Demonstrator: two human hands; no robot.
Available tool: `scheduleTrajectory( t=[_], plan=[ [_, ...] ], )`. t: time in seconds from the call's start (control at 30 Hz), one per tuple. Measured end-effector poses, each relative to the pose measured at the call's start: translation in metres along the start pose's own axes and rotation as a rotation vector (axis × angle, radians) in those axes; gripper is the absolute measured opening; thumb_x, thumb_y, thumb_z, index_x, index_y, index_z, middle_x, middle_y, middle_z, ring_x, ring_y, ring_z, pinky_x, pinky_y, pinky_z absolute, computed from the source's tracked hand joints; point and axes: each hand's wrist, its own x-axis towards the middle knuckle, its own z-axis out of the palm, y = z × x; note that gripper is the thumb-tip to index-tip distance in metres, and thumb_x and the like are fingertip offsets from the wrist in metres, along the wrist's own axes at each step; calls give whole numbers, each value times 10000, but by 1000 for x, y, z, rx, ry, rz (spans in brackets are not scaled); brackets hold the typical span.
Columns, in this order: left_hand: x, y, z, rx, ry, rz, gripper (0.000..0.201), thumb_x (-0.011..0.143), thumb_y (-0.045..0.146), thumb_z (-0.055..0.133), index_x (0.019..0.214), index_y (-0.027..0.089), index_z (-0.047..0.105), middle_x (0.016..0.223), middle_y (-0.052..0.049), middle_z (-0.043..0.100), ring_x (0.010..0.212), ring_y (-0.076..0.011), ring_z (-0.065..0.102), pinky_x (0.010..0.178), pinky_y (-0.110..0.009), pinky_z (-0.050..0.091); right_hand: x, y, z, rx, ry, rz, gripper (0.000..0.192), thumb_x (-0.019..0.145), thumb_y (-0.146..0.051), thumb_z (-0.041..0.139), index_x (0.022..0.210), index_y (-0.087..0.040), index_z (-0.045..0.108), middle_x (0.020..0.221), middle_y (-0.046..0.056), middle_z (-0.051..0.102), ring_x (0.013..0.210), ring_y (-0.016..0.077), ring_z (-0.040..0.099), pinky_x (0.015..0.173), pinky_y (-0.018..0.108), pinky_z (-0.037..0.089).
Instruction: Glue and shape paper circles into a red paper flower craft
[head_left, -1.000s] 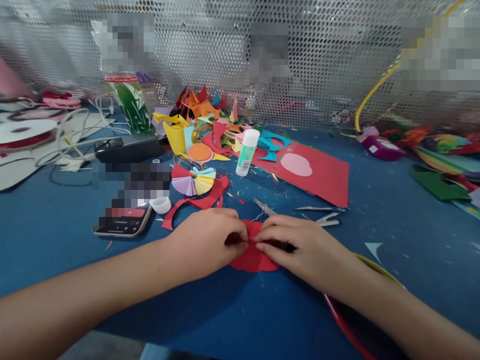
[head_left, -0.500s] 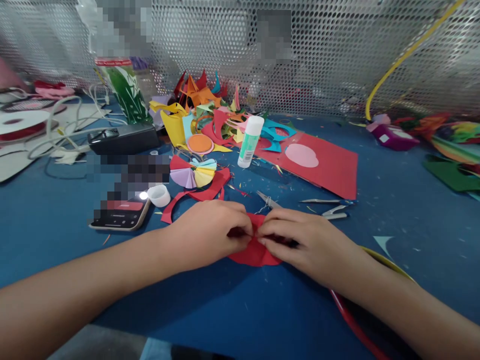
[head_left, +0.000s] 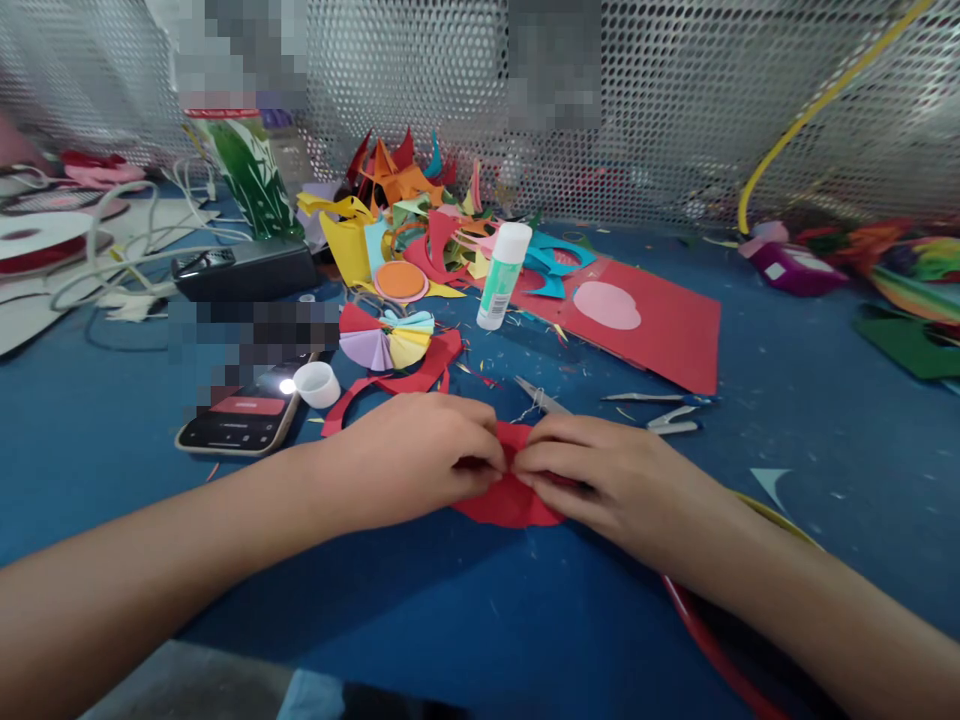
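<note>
The left hand and right hand meet fingertip to fingertip over a red paper disc, both pinched shut on its upper edge. The disc lies flat on the blue worktop, near the front edge. Scissors lie just behind the hands. A glue stick stands upright farther back, beside a red card. A phone lies to the left.
</note>
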Motion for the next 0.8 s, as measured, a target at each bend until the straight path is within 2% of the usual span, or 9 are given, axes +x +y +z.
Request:
scheduleTrajectory(
  t=[0.23,0.33,0.43,0.53,0.63,0.8],
  plan=[
    [-1,-2,-7,12,-38,43,191,814,122,506,849,196,678,874,-11,644,799,-126,603,707,-212,427,-1,2,-2,-16,-19,-30,228,896,-178,419,864,-191,645,881,51,635,768,157,600,687,283,482],
    [-1,-1,-7,-4,-35,-1,169,802,125,513,841,189,665,854,-9,638,775,-121,597,689,-210,425,-1,0,-2,49,4,62,143,849,-156,494,859,-205,629,853,18,634,766,136,602,689,247,472],
    [1,2,-1,-39,1,-71,111,783,152,528,777,173,636,803,-3,619,715,-113,576,612,-201,407,1,-4,-1,69,40,189,106,811,-146,531,808,-213,612,763,-7,608,688,116,586,623,220,457],
    [2,3,5,-62,57,-110,89,775,180,529,744,167,612,754,1,597,668,-109,549,554,-197,376,1,-7,0,61,54,231,109,805,-144,532,763,-214,604,719,-13,582,656,113,570,588,216,442],
    [2,2,5,-83,67,-118,75,755,163,546,773,167,618,760,4,598,671,-107,549,555,-193,380,1,-5,1,64,38,191,125,819,-140,518,815,-214,618,779,-1,598,700,115,578,624,221,451],
    [-2,2,-6,25,-47,27,177,801,125,517,875,188,664,868,-9,625,762,-114,593,672,-210,421,-1,2,-2,-2,-43,3,203,875,-179,453,906,-211,651,888,46,613,769,143,588,690,267,478]
  ],
)
